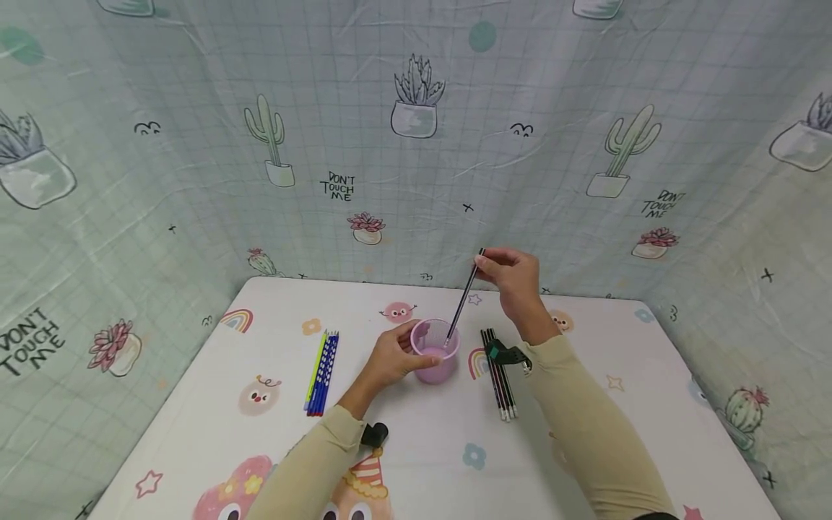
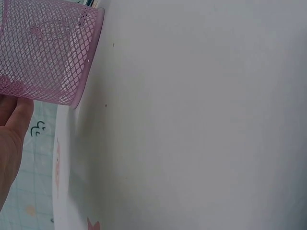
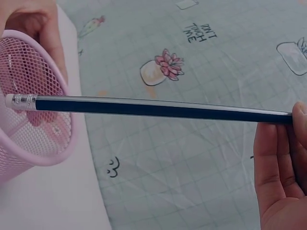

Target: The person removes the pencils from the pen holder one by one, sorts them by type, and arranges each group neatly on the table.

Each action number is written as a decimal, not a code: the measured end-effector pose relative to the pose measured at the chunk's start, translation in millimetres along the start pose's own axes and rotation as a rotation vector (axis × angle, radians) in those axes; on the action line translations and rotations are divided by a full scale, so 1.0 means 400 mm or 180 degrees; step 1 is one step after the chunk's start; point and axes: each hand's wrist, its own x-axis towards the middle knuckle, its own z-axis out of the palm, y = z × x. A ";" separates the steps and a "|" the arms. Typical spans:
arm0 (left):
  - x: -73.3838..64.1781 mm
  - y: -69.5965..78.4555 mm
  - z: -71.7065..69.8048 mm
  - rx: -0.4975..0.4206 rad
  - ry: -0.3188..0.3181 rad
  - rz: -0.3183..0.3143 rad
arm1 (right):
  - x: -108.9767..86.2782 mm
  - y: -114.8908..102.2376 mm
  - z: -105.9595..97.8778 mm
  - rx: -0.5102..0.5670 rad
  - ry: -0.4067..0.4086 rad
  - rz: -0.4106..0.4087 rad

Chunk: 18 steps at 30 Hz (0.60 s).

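My left hand grips a pink mesh pencil cup around its side, and the cup stands on the table. In the left wrist view the cup's mesh wall shows close up, with fingers against it. Up and to the right, my right hand pinches a dark pencil near its upper end. The pencil slants down to the left, and its white eraser with a silver ferrule is at the cup's mouth, inside the pink rim in the right wrist view.
A row of dark pencils lies right of the cup, partly under the right wrist's camera strap. Left of the cup lie several blue patterned pencils beside a yellow-green one. A printed cloth hangs behind the white table.
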 end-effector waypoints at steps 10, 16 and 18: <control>-0.002 0.002 0.003 0.0025 -0.0016 0.0012 | 0.007 -0.028 -0.047 0.0146 -0.0006 -0.0010; -0.001 0.000 0.002 0.0034 -0.0002 0.0004 | 0.008 -0.034 -0.085 -0.0013 0.0017 0.0145; 0.000 -0.001 0.000 0.0019 0.0006 -0.0007 | 0.010 -0.031 -0.099 -0.0116 0.0029 0.0216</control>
